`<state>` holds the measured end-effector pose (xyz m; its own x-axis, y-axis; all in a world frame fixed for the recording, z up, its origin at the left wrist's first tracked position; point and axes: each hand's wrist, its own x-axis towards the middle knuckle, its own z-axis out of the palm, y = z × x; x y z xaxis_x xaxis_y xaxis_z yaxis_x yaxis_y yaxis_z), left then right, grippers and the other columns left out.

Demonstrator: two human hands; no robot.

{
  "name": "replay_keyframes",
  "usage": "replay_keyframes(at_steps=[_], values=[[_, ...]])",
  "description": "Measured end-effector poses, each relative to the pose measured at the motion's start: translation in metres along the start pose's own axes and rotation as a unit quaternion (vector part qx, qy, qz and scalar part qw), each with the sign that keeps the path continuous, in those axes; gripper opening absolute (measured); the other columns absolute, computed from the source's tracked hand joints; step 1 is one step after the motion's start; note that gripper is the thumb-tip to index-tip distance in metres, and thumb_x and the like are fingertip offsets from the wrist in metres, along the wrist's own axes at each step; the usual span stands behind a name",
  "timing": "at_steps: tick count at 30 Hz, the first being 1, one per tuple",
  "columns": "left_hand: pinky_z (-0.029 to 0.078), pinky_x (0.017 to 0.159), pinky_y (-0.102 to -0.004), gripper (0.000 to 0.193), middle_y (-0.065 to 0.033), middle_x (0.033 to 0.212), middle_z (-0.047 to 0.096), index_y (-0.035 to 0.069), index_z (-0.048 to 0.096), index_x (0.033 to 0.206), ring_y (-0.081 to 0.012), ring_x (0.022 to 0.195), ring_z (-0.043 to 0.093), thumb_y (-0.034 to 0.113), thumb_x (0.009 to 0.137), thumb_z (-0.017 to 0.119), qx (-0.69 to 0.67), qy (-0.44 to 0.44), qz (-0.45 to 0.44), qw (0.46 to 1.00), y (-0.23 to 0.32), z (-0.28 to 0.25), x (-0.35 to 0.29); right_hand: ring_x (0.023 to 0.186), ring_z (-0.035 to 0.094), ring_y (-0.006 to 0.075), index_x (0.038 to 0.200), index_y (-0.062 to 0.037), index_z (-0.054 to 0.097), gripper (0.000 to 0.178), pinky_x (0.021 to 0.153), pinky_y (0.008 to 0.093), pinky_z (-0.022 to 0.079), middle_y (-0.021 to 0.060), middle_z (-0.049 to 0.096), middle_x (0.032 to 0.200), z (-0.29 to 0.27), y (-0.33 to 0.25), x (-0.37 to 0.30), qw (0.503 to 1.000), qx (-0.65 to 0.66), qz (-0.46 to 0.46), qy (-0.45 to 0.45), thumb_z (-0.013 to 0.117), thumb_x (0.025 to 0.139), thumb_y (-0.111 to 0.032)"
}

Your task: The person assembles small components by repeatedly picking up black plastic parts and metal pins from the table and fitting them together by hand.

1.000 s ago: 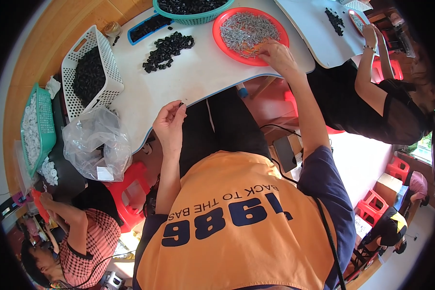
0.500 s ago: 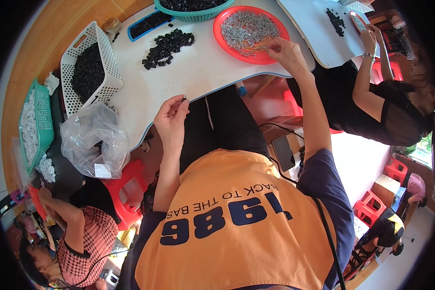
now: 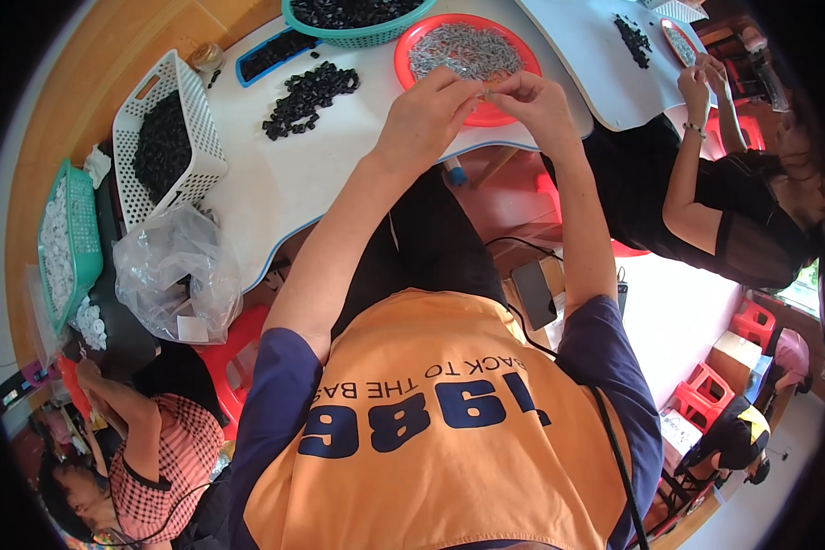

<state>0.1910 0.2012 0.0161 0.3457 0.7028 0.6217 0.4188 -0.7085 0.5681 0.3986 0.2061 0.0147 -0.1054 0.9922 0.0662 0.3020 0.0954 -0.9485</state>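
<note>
Head view: what has just changed at the hands?

Left hand (image 3: 428,115) has come up from the tabletop (image 3: 275,179) edge to meet the right hand (image 3: 541,108); they now nearly touch, over the near side of the round red plastic dish (image 3: 401,71)

State of each?

Both pinching, thumb against fingers, tips brought together at a small piece (image 3: 488,93); its kind is too small to tell, and how much each hand bears is not resolved

And the loose stock?

Slim grey metal pieces (image 3: 463,53) lie heaped in the dish, just beyond the fingertips. Short black pieces (image 3: 310,99) form a loose pile on the tabletop, left of the dish and apart from both hands. More black parts sit in the blue tray (image 3: 242,73), the teal basket (image 3: 357,38) and the white perforated basket (image 3: 203,137)

What does the change mean for the work?

Judgement: handling has become two-handed, with attention on the one piece between the fingertips; whether anything is joined there cannot be told
</note>
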Motion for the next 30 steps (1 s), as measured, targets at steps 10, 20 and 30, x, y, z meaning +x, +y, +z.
replay_keyframes(at_steps=[10, 20, 30], values=[[0.051, 0.072, -0.036, 0.015, -0.0116, 0.089, 0.063, 0.004, 0.066, 0.1, -0.0276, 0.081, 0.065, 0.009, 0.087, 0.067, -0.044, -0.015, -0.097, 0.994, -0.032, 0.034, 0.019, 0.075, 0.064, 0.0074, 0.088, -0.0003, 0.071, 0.014, 0.069, 0.0245, 0.052, 0.0018, 0.07, 0.08, -0.011, 0.009, 0.006, 0.998, -0.057, -0.018, 0.03, 0.073, 0.081, -0.012], [0.051, 0.077, -0.0332, 0.022, -0.0122, 0.091, 0.066, 0.003, 0.068, 0.108, -0.0232, 0.08, 0.064, 0.011, 0.087, 0.067, -0.008, -0.099, -0.159, 0.982, -0.063, 0.057, 0.028, 0.071, 0.062, 0.0046, 0.092, -0.0014, 0.073, 0.017, 0.067, 0.0222, 0.05, 0.0003, 0.07, 0.078, -0.014, 0.025, 0.005, 0.997, -0.033, -0.001, 0.071, 0.075, 0.082, -0.015], [0.052, 0.076, -0.0268, 0.027, -0.0074, 0.095, 0.065, -0.004, 0.064, 0.119, -0.013, 0.079, 0.062, 0.0, 0.093, 0.059, -0.489, -0.021, -0.33, 0.807, 0.002, -0.015, -0.025, 0.085, 0.063, 0.0078, 0.098, 0.0, 0.072, 0.014, 0.077, 0.0228, 0.05, 0.003, 0.07, 0.09, 0.014, -0.027, -0.028, 0.993, 0.119, -0.026, -0.006, 0.07, 0.086, -0.007]])
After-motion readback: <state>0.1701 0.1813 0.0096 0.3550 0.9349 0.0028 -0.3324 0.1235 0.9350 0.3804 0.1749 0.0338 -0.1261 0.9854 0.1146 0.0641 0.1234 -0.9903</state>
